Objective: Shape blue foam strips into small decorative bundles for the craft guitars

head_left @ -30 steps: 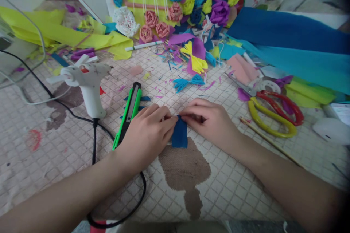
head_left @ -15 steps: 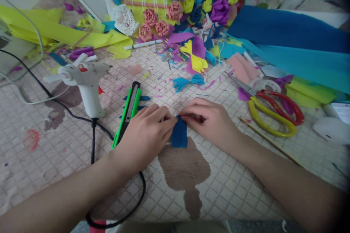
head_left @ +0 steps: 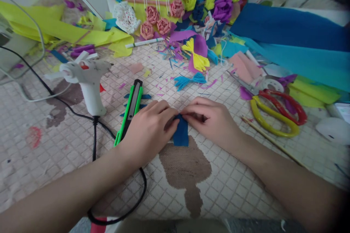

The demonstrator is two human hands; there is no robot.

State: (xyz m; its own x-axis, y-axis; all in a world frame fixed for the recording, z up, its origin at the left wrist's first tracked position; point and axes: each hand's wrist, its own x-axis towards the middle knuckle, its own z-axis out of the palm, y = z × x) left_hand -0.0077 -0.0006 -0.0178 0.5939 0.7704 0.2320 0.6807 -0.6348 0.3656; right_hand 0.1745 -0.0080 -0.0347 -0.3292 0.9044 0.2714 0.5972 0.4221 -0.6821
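Note:
A small dark blue strip of crepe paper (head_left: 181, 134) lies on the patterned cloth, its top end pinched between both hands. My left hand (head_left: 150, 127) is closed, thumb and forefinger on the strip's upper left corner. From the other side, my right hand (head_left: 212, 122) pinches the upper right corner, its fingertips close to the left ones. The very top of the strip is hidden by the fingers. Partly under my left hand rests a green utility knife (head_left: 131, 111), with some blue paper strips beneath it. Beyond the hands lies a fringed blue paper bow (head_left: 190, 81).
At left a white glue gun (head_left: 91, 87) stands with its black cord (head_left: 143, 185) looping toward the front edge. Scissors (head_left: 276, 116) and a thin wooden stick (head_left: 269, 138) lie right. Behind are a yellow fringed bow (head_left: 197, 56), paper flowers (head_left: 151, 14) and blue crepe sheets (head_left: 290, 25).
My fingers have shifted slightly on the strip's top end, the left thumb now lower along its edge. The whole view has moved a little; nothing else differs.

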